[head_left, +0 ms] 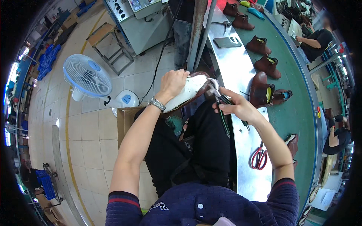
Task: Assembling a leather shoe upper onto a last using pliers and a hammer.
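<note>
My left hand (174, 83), with a metal watch at the wrist, grips a brown shoe (188, 90) over my lap. Its white underside is turned up and its toe points to the right. My right hand (237, 105) is closed round the dark green handles of a pair of lasting pliers (213, 86). The metal jaws are at the shoe's toe edge; whether they pinch the leather is too small to tell. Right of my right hand, a brown boot (259, 90) stands at the belt's edge. Red-handled scissors (259, 158) lie on the metal bench nearby.
A metal bench (245, 177) runs along my right, with a phone (227, 42) on it. Beyond it, a green conveyor belt (294, 101) carries several brown boots. A blue-and-white fan (87, 75) and a wooden stool (107, 43) stand left. A cardboard box (126, 122) touches my left side.
</note>
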A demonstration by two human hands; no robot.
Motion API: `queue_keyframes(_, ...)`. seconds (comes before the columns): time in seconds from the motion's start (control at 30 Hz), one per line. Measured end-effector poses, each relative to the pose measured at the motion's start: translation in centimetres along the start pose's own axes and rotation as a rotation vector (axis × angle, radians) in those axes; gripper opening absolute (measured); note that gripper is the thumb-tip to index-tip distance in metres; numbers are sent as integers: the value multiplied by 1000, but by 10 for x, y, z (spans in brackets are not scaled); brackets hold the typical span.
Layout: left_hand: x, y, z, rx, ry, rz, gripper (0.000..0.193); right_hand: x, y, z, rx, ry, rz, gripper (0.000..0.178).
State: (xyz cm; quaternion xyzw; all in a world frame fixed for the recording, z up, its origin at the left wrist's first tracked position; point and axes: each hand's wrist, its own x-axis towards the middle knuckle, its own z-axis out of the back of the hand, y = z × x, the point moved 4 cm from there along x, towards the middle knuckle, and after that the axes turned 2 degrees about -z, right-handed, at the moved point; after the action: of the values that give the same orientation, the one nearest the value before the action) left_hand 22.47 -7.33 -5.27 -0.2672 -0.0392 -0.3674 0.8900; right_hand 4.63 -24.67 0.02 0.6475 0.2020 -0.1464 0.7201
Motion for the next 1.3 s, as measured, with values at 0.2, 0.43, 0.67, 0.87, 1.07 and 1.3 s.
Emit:
queue_keyframes(0.2,-53,-37,9,-224,260,53,73,22,27,-8,-286,214,-36,63)
queue_keyframes(0.43,-96,-61,7,-61,-34,-14,91,8,9,-36,-208,201,-174,68)
queue_keyframes(0.67,-105,-69,8,-54,-149,-136,78,-5,-20,-41,-505,-89,233,60)
queue_keyframes(0.87,-112,-63,3,45,-177,-233,76,-7,-9,-36,-764,-70,214,60)
queue_keyframes(1.07,-111,-52,-3,198,-216,-318,69,-5,57,-33,-1174,-114,326,63)
queue_keyframes(1.3,-107,-54,-7,217,-247,-333,63,27,24,-48,-1158,-284,354,63)
